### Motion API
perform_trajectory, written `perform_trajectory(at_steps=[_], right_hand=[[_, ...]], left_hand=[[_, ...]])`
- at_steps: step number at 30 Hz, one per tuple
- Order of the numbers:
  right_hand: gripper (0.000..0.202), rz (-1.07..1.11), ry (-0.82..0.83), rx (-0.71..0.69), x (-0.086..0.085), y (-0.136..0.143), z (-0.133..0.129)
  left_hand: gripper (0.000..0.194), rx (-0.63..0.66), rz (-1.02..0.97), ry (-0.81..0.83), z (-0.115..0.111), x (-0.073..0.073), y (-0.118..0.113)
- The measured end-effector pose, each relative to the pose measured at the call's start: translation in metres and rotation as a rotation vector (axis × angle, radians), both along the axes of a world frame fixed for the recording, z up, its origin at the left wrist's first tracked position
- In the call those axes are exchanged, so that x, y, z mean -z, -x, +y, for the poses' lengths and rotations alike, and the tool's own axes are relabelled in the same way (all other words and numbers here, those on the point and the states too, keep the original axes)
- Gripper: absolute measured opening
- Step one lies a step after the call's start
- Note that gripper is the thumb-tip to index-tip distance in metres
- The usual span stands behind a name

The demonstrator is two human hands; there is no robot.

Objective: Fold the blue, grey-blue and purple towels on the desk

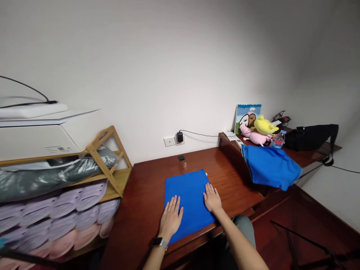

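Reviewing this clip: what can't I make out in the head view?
All in the head view:
- Palms of the left hand and right hand: turned down against the blue cloth.
- The cloth's underside: hidden against the desk.
- Print on the white box: too small to read.
- Lower-left shoes: blurred, some cut off by the frame's edge.
- Inside of the black bag: hidden by its fabric.

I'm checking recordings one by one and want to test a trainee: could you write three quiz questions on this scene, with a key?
1. What do the left hand and right hand both touch?
2. True or false: the watch is on the right wrist.
3. What colour is the wall plug? A) white B) black C) yellow

Key:
1. The blue cloth lying on the desk.
2. False; it is on the left wrist.
3. B.
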State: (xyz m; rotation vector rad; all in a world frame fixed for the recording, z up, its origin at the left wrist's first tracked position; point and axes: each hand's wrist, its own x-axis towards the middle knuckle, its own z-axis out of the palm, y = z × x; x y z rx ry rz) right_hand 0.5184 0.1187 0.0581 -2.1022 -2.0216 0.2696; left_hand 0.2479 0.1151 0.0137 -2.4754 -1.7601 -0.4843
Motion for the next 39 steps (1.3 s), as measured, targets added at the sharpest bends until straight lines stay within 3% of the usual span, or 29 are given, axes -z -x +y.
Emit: perform_trajectory(at_steps=[2,4,6,9,11,13,15,19,23,26,29,33,36,39], right_hand=[[0.063,-0.008,0.024,0.027,-0.005,-0.014,-0.003],[0.063,-0.003,0.002,0.041,-0.010,-0.011,-0.010],[0.062,0.019,-0.084,0.015,-0.013,0.011,-0.018],[0.060,0.089,-0.202,-0.165,-0.010,0.061,-0.035],[0.059,0.134,-0.198,-0.283,-0.004,0.088,-0.046],[0.059,0.156,-0.163,-0.317,0.002,0.098,-0.054],[0.060,0.146,-0.127,-0.280,0.007,0.085,-0.059],[0.062,0.039,-0.051,-0.108,0.010,0.022,-0.062],[0.063,-0.036,0.012,0.002,0.002,-0.023,-0.065],[0.062,-0.016,-0.058,-0.022,-0.008,-0.011,-0.067],[0.060,0.043,-0.162,-0.131,-0.014,0.029,-0.068],[0.057,0.093,-0.182,-0.271,-0.005,0.067,-0.073],[0.059,0.068,-0.159,-0.228,0.007,0.053,-0.076],[0.062,0.008,-0.094,-0.085,0.013,0.014,-0.078]], left_hand=[[0.063,0.011,0.009,0.019,-0.002,-0.005,-0.001],[0.062,0.048,0.022,0.005,-0.007,-0.010,-0.005],[0.061,0.089,0.028,-0.050,-0.015,-0.012,-0.012],[0.058,0.164,0.057,-0.086,-0.028,-0.007,-0.024],[0.058,0.217,0.098,-0.045,-0.036,0.000,-0.029],[0.057,0.227,0.115,-0.014,-0.042,0.006,-0.029],[0.056,0.185,0.089,-0.021,-0.047,0.011,-0.022],[0.060,0.099,0.022,-0.051,-0.054,0.017,0.005],[0.062,0.075,0.009,-0.046,-0.060,0.011,0.025],[0.062,0.072,-0.003,-0.063,-0.059,-0.002,0.014],[0.060,0.064,-0.005,-0.055,-0.057,-0.013,-0.021],[0.058,0.101,0.055,0.033,-0.060,-0.011,-0.055],[0.059,0.098,0.046,0.020,-0.066,-0.001,-0.050],[0.062,0.072,0.017,-0.022,-0.071,0.004,-0.030]])
